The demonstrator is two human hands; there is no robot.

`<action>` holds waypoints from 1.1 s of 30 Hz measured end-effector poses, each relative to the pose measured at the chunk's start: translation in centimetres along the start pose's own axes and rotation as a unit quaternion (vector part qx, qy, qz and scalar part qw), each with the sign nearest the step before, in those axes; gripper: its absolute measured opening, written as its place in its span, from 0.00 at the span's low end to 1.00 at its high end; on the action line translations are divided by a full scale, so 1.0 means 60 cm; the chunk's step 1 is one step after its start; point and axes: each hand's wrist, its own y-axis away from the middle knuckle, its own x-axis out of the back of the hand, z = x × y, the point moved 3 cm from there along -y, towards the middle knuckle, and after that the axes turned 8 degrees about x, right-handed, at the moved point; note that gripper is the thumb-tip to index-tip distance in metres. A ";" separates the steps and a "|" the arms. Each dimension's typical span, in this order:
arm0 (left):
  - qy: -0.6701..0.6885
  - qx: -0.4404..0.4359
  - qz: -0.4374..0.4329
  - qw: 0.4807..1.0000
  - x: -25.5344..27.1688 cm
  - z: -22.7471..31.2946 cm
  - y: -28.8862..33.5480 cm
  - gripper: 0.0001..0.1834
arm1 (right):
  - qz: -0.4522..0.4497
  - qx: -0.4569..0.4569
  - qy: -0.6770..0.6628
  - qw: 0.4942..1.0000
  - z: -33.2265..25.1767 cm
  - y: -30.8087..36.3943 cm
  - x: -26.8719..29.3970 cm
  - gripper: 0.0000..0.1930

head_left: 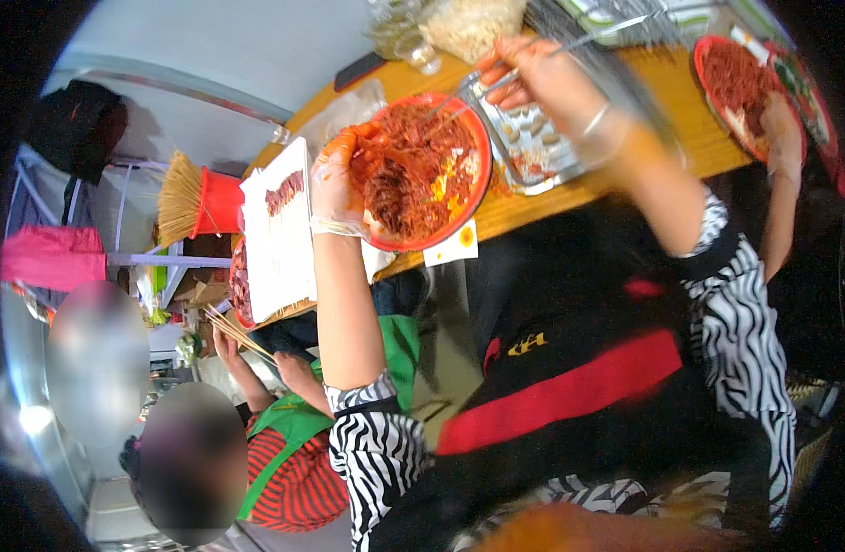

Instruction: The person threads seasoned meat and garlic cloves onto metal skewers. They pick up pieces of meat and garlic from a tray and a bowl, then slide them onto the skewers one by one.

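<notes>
A red bowl [482,189] on the wooden table holds meat strips coated in red sauce [422,198]. My left hand [339,189], in a clear glove smeared red, is at the bowl's left side with its fingers curled round a clump of the meat. Above the bowl's far right side, my right hand [542,81] is raised and gloved, its fingers stained red. It grips a long thin metal tool [606,32], perhaps tongs; motion blurs it. The tool's thin ends point down toward the meat. Beneath this hand is a metal tray [533,175] with small pieces in it.
Left of the bowl, a white board [280,239] bears a row of meat. Bamboo sticks stand in a red container [218,202]. Another person's gloved hand [783,129] works in a second red bowl [703,69] at right. A person in a green apron [289,419] holds sticks at lower left.
</notes>
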 end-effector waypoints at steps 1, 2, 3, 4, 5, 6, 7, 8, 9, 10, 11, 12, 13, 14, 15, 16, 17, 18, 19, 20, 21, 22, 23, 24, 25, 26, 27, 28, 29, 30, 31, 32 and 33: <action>0.010 0.012 -0.009 1.000 0.007 0.004 0.012 0.14 | -0.001 -0.027 -0.027 0.999 0.014 -0.003 -0.028 0.21; -0.003 0.010 -0.028 1.000 0.002 0.001 0.002 0.13 | 0.009 -0.033 -0.042 0.999 0.030 -0.013 -0.031 0.21; -0.021 0.006 -0.039 0.999 0.002 0.006 -0.002 0.13 | 0.016 -0.048 -0.051 0.997 0.028 -0.013 -0.045 0.21; -0.030 -0.027 -0.033 0.999 -0.024 0.017 0.013 0.13 | 0.010 -0.058 -0.054 0.997 0.032 -0.016 -0.055 0.21; -0.037 -0.021 -0.054 0.998 -0.029 0.023 0.008 0.12 | 0.003 -0.069 -0.059 0.996 0.035 -0.023 -0.063 0.22; -0.039 -0.028 -0.047 0.998 -0.032 0.022 0.000 0.11 | 0.003 -0.073 -0.065 0.995 0.036 -0.027 -0.066 0.22; -0.042 -0.030 -0.031 0.998 -0.028 0.020 0.003 0.11 | -0.002 -0.084 -0.075 0.994 0.041 -0.027 -0.080 0.22; -0.038 -0.049 -0.033 0.998 -0.030 0.023 0.003 0.11 | 0.001 -0.079 -0.080 0.994 0.043 -0.031 -0.091 0.21; -0.009 -0.053 -0.029 0.998 -0.025 0.023 -0.001 0.11 | 0.004 -0.072 -0.065 0.995 0.041 -0.031 -0.101 0.21; -0.011 -0.042 -0.029 0.999 -0.025 0.026 0.007 0.11 | 0.010 -0.070 -0.051 0.996 0.050 -0.031 -0.106 0.21; -0.014 -0.030 -0.031 0.999 -0.027 0.031 0.012 0.10 | 0.017 -0.067 -0.038 0.997 0.056 -0.031 -0.107 0.21; -0.015 -0.031 -0.013 0.999 -0.030 0.036 0.016 0.10 | 0.009 -0.056 -0.027 0.998 0.056 -0.029 -0.106 0.20; -0.016 -0.030 0.008 0.999 -0.029 0.037 0.019 0.10 | 0.011 -0.051 -0.028 0.998 0.065 -0.026 -0.105 0.20; -0.017 -0.028 0.028 0.999 -0.028 0.037 0.019 0.10 | 0.013 -0.046 -0.029 0.998 0.074 -0.025 -0.101 0.20; -0.014 -0.036 0.028 0.999 -0.025 0.034 0.016 0.10 | 0.019 -0.042 -0.033 0.998 0.079 -0.021 -0.099 0.19; -0.013 -0.044 0.027 0.999 -0.023 0.032 0.013 0.10 | 0.022 -0.052 -0.024 0.998 0.083 -0.021 -0.097 0.19; -0.011 -0.051 0.026 0.998 -0.022 0.027 0.012 0.10 | 0.013 -0.058 -0.015 0.998 0.087 -0.020 -0.094 0.19; 0.010 -0.048 0.038 0.998 -0.024 0.020 0.009 0.10 | 0.008 -0.060 -0.007 0.998 0.085 -0.017 -0.091 0.20; 0.002 -0.049 0.042 0.998 -0.022 0.014 0.004 0.09 | 0.003 -0.061 0.002 0.998 0.083 -0.016 -0.088 0.20; -0.006 -0.050 0.046 0.998 -0.019 0.007 -0.002 0.09 | -0.004 -0.069 0.001 0.998 0.080 -0.016 -0.085 0.20; -0.017 -0.049 0.050 0.997 -0.023 0.011 0.001 0.09 | -0.001 -0.068 -0.010 0.998 0.077 -0.020 -0.082 0.20; -0.030 -0.037 0.056 0.997 -0.027 0.013 0.004 0.09 | 0.002 -0.067 -0.022 0.998 0.075 -0.024 -0.079 0.20; -0.042 -0.025 0.062 0.997 -0.031 0.015 0.008 0.08 | 0.005 -0.066 -0.034 0.997 0.072 -0.027 -0.076 0.20; -0.055 -0.014 0.069 0.996 -0.035 0.018 0.015 0.08 | 0.004 -0.075 -0.036 0.997 0.057 -0.025 -0.082 0.20; -0.043 -0.013 0.061 0.997 -0.036 0.016 0.016 0.08 | 0.001 -0.069 -0.042 0.997 0.057 -0.028 -0.084 0.20; -0.030 -0.011 0.054 0.998 -0.037 0.014 0.016 0.08 | -0.001 -0.064 -0.049 0.997 0.059 -0.032 -0.084 0.20; -0.018 -0.009 0.044 0.999 -0.038 0.014 0.015 0.08 | -0.001 -0.059 -0.055 0.997 0.058 -0.035 -0.086 0.20; -0.005 -0.004 0.022 1.000 -0.040 0.012 0.014 0.09 | 0.000 -0.059 -0.058 0.997 0.058 -0.039 -0.089 0.21; 0.008 0.001 0.000 1.000 -0.042 0.011 0.014 0.10 | -0.003 -0.052 -0.055 0.997 0.056 -0.043 -0.090 0.21; 0.019 0.007 -0.020 1.000 -0.040 0.009 0.015 0.11 | -0.006 -0.047 -0.053 0.997 0.054 -0.046 -0.095 0.20; 0.017 0.018 -0.032 0.999 -0.036 0.003 0.010 0.12 | -0.010 -0.042 -0.052 0.998 0.051 -0.047 -0.098 0.20; 0.014 0.029 -0.044 0.999 -0.030 -0.003 0.002 0.13 | -0.008 -0.035 -0.057 0.998 0.051 -0.047 -0.099 0.20; 0.011 0.040 -0.060 0.997 -0.032 -0.002 0.000 0.15 | -0.004 -0.027 -0.062 0.998 0.052 -0.048 -0.096 0.20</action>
